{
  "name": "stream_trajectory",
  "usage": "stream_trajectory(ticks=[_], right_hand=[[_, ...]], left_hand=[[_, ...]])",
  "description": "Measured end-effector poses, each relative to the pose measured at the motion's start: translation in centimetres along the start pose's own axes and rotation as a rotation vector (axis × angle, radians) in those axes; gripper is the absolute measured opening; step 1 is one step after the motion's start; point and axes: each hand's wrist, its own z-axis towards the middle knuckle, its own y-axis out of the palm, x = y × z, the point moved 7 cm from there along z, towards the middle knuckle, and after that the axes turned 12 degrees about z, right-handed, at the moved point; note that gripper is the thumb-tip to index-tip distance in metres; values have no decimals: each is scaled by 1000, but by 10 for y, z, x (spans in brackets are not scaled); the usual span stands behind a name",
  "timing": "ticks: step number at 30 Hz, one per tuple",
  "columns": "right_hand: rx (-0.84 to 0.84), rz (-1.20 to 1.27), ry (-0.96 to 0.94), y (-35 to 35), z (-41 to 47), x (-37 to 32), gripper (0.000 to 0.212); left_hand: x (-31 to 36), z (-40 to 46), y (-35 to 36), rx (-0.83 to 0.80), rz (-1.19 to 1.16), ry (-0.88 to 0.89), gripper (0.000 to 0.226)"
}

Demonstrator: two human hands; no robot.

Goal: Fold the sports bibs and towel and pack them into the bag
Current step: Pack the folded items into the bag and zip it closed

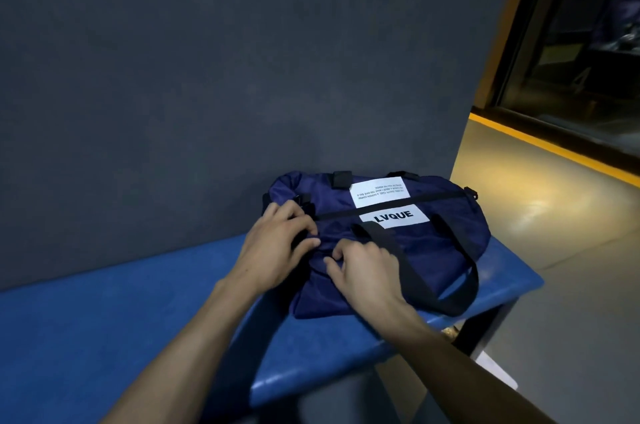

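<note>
the blue bench (138,319) carries the navy bag (415,250) under both hands, zip line looking closed. no bibs or towel are visible, so packing seems finished. left hand (277,243) and right hand (367,271) pinch the bag fabric with curled fingers.

The bag (398,250) looks like smooth navy cloth with a matt black woven strap (415,268); the bench (104,319) is matt blue.
</note>
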Motion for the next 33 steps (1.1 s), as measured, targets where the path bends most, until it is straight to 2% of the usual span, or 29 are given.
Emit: stream_trajectory(ticks=[6, 11, 14, 18, 20, 22, 24, 25, 26, 28, 30, 31, 33], right_hand=[[-20, 40, 21, -23, 7, 3, 21], [-36, -30, 165, -66, 12, 39, 14], [-25, 25, 191, -80, 11, 56, 12], [-141, 278, 163, -82, 12, 83, 25], [-37, 392, 156, -94, 15, 105, 27], [201, 490, 182, -110, 17, 138, 26], [420, 544, 256, -125, 16, 174, 14], [470, 572, 295, -127, 17, 191, 5], [474, 604, 355, -125, 18, 208, 9], [376, 731, 504, -108, 23, 241, 22], [197, 856, 618, -81, 29, 259, 25], [117, 896, 620, -69, 33, 261, 26], [75, 964, 574, -62, 41, 258, 28]], left_hand=[[-17, -1, -17, 16, -33, -98, 11], [-48, -16, -41, 41, 47, -161, 14], [-60, -18, -54, 62, 104, -193, 26], [-54, -8, -55, -1, 58, -163, 36], [-37, 6, -54, 10, 10, -145, 36], [-13, 26, -49, 0, -23, -104, 34], [15, 48, -38, -39, -49, -26, 29], [30, 60, -30, -64, -65, 14, 27], [45, 73, -20, -94, -87, 43, 25], [74, 99, 1, -176, -141, 61, 22], [101, 124, 26, -276, -153, 68, 18], [114, 134, 38, -327, -136, 70, 18], [135, 152, 64, -432, -91, 43, 25]])
